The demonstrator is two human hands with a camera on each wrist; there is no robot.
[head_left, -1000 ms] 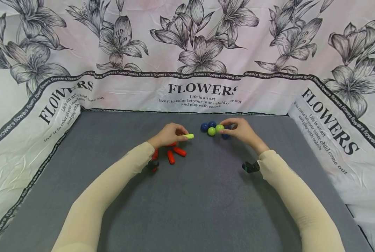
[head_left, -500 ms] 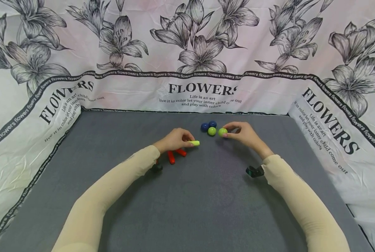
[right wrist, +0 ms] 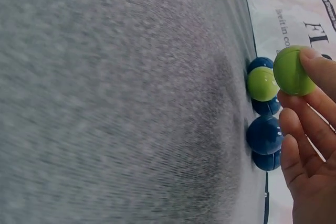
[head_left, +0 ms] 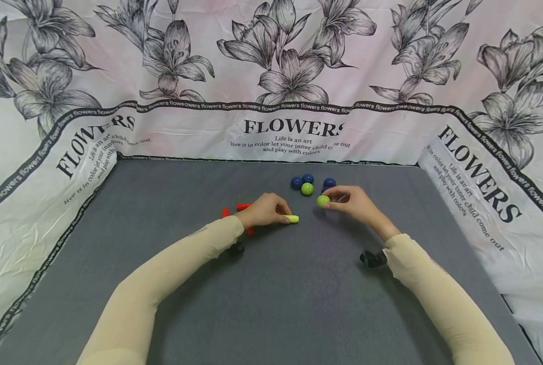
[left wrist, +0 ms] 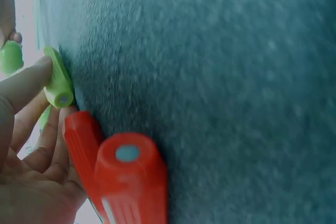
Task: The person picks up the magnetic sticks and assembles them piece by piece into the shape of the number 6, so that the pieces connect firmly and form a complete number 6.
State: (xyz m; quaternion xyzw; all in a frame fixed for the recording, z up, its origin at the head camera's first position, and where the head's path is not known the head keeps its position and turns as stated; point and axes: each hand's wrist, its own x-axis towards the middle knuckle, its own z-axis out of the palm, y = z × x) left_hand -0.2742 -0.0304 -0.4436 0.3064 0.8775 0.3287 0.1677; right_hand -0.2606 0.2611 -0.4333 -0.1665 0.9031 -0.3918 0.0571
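Observation:
My left hand point(head_left: 266, 209) pinches a short, ribbed yellow-green stick point(head_left: 292, 219) between thumb and fingers, close over the grey table. In the left wrist view the stick point(left wrist: 59, 81) shows a small grey dot on its end. My right hand point(head_left: 357, 204) holds a green ball point(head_left: 323, 202) by thumb and fingertips, to the right of the stick. Behind that ball lie blue balls point(head_left: 329, 182), partly covered by the right fingers. Red sticks point(head_left: 244, 207) of similar shape lie under and behind the left hand, some of them hidden by it.
Another green ball point(head_left: 307, 189) rests against two blue balls point(head_left: 296, 183) near the back of the table point(head_left: 280, 299). A red stick point(left wrist: 131, 177) stands large in the left wrist view. White flower-printed cloth point(head_left: 185, 134) rises behind and at both sides.
Both hands have come nearer the front, the left also to the right, carrying the yellow-green stick and the green ball. The green ball has left the other balls, and blue balls behind it show again.

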